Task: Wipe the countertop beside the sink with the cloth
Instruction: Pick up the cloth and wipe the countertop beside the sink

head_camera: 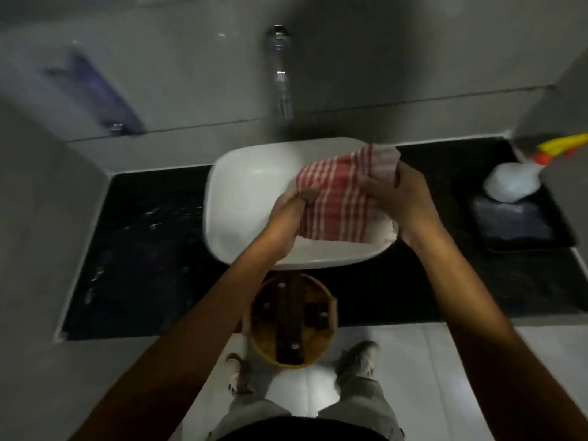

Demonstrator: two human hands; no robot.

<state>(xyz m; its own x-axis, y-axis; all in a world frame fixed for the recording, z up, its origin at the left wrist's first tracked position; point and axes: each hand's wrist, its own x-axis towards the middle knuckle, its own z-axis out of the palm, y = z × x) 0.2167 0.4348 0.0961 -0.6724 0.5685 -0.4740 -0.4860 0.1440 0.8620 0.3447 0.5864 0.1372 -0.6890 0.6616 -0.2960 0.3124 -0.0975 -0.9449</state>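
Two hands on one cloth: red-and-white striped cloth [342, 194] held bunched in the air over the white basin sink [254, 198], not touching the countertop yet. Left hand [288, 218] fingers closed on the cloth's near-left edge; right hand [397, 198] clamped on its right side, thumb across the top. Looks like folding or gathering it into a pad before wiping.

Black stone countertop [143, 249] runs left and right of the sink. Left stretch is bare, with pale streaks or wet marks showing. Right stretch carries a dark tray [521, 230] at the far right, with a white spray bottle [512, 183] lying at its far end, orange-and-yellow nozzle towards the wall.

To do the step well, probably: finish a flat pad, keep one hand on it, press down flat on the counter just beside the sink rim, wipe in overlapping strokes from the far wall edge to the near edge. Left side is the easier start, nothing to shift. Risk: loose cloth ends dragging into the basin, or knocking the bottle if going right.

Chrome tap [281, 71] on the far wall above the sink; blurred. Round wooden stool [291, 323] below the counter's near edge.
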